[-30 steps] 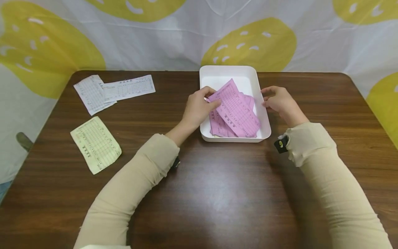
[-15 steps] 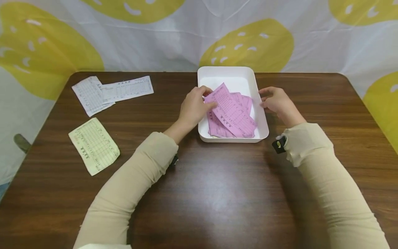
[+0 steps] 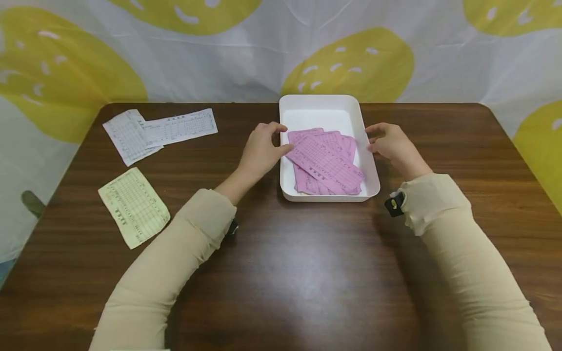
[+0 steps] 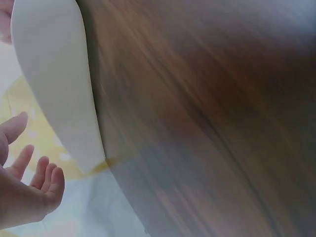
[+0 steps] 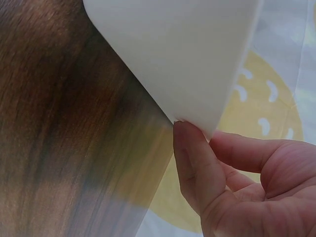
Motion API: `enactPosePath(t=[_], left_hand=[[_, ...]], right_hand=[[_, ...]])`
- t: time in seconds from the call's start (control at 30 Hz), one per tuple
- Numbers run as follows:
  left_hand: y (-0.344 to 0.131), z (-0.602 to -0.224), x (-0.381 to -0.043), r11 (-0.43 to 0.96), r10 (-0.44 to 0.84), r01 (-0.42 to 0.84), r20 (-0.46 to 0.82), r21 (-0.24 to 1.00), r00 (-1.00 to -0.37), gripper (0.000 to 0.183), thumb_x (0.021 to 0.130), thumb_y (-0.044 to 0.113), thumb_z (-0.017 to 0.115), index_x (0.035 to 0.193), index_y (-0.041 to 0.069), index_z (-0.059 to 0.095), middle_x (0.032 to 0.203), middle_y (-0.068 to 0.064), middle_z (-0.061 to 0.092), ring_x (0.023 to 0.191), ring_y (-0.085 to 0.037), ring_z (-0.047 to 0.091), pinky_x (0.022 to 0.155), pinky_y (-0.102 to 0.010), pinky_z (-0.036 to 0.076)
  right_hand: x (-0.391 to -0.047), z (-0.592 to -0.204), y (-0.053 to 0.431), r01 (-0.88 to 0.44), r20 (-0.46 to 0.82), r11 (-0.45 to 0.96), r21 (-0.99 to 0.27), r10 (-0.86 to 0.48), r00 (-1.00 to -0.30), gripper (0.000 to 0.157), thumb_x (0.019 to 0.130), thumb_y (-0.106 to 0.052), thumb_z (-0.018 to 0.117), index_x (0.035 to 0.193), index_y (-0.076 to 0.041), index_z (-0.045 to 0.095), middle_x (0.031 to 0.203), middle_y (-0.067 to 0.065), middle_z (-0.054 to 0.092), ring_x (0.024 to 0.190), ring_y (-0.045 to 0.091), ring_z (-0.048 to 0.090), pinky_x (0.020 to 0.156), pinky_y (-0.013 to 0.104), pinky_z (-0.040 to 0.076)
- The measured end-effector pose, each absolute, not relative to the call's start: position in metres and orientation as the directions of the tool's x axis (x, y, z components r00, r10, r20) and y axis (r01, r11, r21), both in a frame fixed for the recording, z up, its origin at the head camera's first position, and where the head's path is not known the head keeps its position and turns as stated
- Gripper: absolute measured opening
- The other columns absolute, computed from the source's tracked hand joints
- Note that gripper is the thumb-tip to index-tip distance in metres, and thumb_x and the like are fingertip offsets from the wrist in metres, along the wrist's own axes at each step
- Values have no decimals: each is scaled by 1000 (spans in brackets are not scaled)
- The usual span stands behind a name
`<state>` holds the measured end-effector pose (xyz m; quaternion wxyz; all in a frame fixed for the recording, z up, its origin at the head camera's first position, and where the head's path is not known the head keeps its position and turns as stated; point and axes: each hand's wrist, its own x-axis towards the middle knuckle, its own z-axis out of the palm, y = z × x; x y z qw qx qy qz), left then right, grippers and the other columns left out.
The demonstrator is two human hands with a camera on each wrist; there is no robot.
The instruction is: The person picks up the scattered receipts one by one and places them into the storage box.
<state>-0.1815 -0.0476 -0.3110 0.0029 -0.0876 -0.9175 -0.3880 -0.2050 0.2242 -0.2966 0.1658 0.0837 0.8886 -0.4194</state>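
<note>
Several pink printed paper slips lie overlapped in a shallow white plastic tray at the back of the table. My left hand is at the tray's left rim, thumb and index finger spread apart and holding nothing. In the left wrist view the left hand's fingers are loosely bent beside the tray's outer wall. On the other side, my right hand grips the tray's right edge. Its fingertips meet the tray's wall in the right wrist view, with the thumb close to the rim.
Two white printed slips overlap at the table's back left. A yellow slip lies nearer the front on that side. Behind the brown wooden table hangs a white cloth with yellow shapes.
My left hand has let go of the top pink slip and drawn back left to the rim. That slip now lies flatter on the pile. The right hand stays at the tray.
</note>
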Motion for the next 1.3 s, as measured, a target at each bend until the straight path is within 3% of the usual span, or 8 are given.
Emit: enactPosePath(t=[0.3,0.63,0.77,0.87,0.97,1.07,1.17,1.3], left_hand=[[-105,-308,-173,705,98,88,26,703,-995,44,90,22,66,128,3,55,134,-16,55,127,-32,47,109,-43,37],[-185,-307,-153,701,-15,-25,-20,712,-1000,46,92,17,61,132,-1,50,131,-24,56,119,-38,55,100,-48,45],[-214,-307,-147,718,-43,-42,-16,695,-999,46,93,18,60,133,-1,49,124,-26,58,113,-38,58,86,-33,50],[-233,-307,-143,754,-53,-47,-11,655,-999,45,93,19,59,134,1,49,121,-25,60,111,-37,59,76,-21,43],[-250,-308,-140,793,-58,-41,9,608,-998,43,93,18,60,131,1,52,119,-26,61,109,-39,60,72,-16,38],[-265,-309,-136,828,-54,-29,29,559,-998,39,92,17,60,127,0,54,116,-27,61,108,-42,60,72,-21,41],[-278,-312,-133,856,-45,-30,18,516,-999,38,92,16,61,125,-2,55,114,-28,61,107,-45,59,79,-36,48],[-295,-320,-127,888,-46,-48,-17,458,-999,38,93,16,60,123,-5,54,113,-32,60,105,-47,57,87,-56,43]], right_hand=[[-202,-297,228,294,-372,623,-725,5,-928,52,92,4,47,142,3,34,128,24,46,97,21,53,78,22,49],[-204,-298,229,278,-348,617,-736,8,-937,51,91,6,49,140,6,37,114,22,50,71,3,52,60,12,47],[-205,-298,228,286,-356,613,-737,9,-935,51,91,6,50,140,5,37,118,23,50,72,3,53,61,12,48],[-205,-297,227,288,-355,618,-732,15,-935,51,91,5,49,140,5,37,118,23,50,74,4,53,62,12,48],[-205,-297,227,286,-353,620,-731,16,-936,51,91,5,50,140,4,38,116,22,51,74,5,53,63,13,48],[-206,-298,226,283,-349,618,-733,14,-937,51,90,6,50,140,5,38,114,21,51,73,4,52,64,13,48],[-206,-298,226,280,-349,617,-735,9,-937,51,90,6,50,140,5,38,113,20,51,75,5,52,67,16,49],[-207,-298,226,278,-350,628,-726,10,-937,50,91,5,50,140,4,38,113,20,50,79,9,53,72,20,50]])
